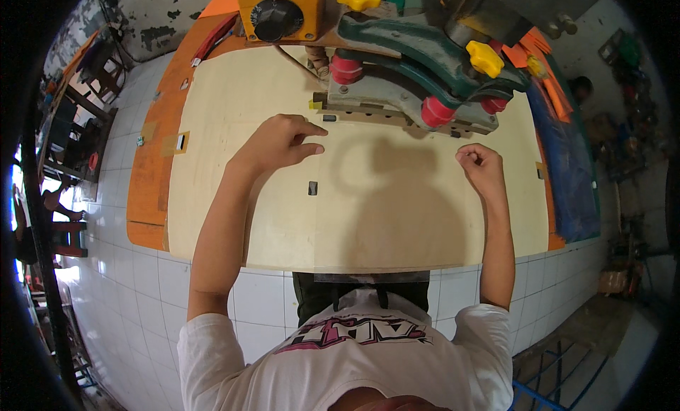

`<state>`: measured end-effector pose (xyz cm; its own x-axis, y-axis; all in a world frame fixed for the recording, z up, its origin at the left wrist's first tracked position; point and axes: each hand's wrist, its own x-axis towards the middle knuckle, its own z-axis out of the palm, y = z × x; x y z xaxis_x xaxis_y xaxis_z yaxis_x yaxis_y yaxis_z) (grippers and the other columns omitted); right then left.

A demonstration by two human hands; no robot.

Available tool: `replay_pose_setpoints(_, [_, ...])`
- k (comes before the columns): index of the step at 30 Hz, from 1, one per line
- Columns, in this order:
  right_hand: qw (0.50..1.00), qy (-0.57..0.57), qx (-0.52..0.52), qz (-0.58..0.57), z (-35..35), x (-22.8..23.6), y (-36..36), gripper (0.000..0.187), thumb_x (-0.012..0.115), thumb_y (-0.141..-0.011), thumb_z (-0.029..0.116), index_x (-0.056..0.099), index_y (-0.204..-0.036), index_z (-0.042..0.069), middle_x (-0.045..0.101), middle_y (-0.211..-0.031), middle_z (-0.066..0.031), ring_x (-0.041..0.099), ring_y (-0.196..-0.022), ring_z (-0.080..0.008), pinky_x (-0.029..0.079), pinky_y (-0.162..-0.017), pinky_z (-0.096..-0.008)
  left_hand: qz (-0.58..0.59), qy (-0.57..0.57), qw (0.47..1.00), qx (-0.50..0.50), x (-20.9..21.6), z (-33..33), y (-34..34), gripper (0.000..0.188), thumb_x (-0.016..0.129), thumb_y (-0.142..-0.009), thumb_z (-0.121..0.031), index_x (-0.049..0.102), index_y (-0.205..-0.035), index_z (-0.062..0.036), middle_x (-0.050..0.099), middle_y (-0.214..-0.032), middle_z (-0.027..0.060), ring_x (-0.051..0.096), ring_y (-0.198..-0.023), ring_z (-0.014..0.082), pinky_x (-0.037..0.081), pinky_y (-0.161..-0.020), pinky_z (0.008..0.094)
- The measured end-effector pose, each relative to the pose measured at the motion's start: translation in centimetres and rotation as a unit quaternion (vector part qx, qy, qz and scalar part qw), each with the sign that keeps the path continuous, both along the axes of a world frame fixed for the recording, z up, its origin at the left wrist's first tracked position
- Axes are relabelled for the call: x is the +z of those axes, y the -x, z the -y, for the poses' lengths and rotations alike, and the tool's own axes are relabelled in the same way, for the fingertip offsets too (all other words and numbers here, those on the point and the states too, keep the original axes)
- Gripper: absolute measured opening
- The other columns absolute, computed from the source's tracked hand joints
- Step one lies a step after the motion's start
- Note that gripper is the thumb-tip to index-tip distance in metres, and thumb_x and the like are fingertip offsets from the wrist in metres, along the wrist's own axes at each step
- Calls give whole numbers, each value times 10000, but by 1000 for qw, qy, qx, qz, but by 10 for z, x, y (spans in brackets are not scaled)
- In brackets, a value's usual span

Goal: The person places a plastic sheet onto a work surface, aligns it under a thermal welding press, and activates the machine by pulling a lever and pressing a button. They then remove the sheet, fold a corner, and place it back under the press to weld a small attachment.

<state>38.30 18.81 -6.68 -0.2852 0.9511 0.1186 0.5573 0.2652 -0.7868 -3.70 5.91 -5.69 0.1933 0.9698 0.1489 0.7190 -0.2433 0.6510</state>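
Note:
My left hand [283, 143] is over a large cream sheet [269, 227], its thumb and index finger held apart with nothing visible between them. Beyond its fingertips lies a small black piece [329, 118], close to the front edge of a machine's grey metal plate [382, 99]. Another small black piece [313, 188] rests on the sheet nearer to me. On the right, my right hand [483, 166] is closed, with curled fingers; whatever they may hold is hidden. It is just in front of the plate's right end.
Above the plate are dark green machine arms [418, 39] with yellow knobs [485, 59] and red round parts [437, 112]. An orange box with a black dial [276, 20] stands at the back left. Blue material [567, 177] covers the table's right side.

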Motion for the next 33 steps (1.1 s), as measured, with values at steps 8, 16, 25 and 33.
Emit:
replay_pose_setpoints(8, [1000, -6, -5, 6, -1, -1, -1, 66, 726, -839, 50, 731, -875, -6, 513, -621, 57, 427, -590, -40, 346, -543, -229, -6, -30, 999, -25, 1, -1, 0, 333, 786, -827, -171, 739, -1132, -46, 681, -862, 148, 603, -690, 250, 495, -648, 359])
replay_pose_setpoints(16, [999, -34, 11, -8, -4, -1, -4, 72, 726, -849, 66, 734, -877, 0, 525, -624, 54, 439, -589, -46, 366, -550, -236, 7, -22, 1000, -20, 0, 0, 1, 333, 787, -829, -174, 737, -1130, -41, 675, -845, 136, 597, -686, 238, 494, -651, 351])
replay_pose_setpoints(25, [997, -51, -62, -12, -7, 1, -5, 97, 728, -864, 101, 741, -883, 6, 544, -620, 38, 463, -582, -54, 406, -558, -249, 80, -6, 994, 75, 5, 3, 9, 172, 719, -869, -114, 679, -796, 37, 643, -680, 81, 548, -608, 115, 448, -557, 302])
replay_pose_setpoints(33, [989, -127, -71, -25, -22, -10, -18, 125, 726, -872, 122, 743, -898, 0, 533, -606, 19, 452, -571, -73, 408, -558, -257, 99, -10, 987, 123, -1, -2, 10, 218, 677, -909, -101, 652, -755, 51, 556, -593, 10, 490, -553, 60, 386, -491, 263])
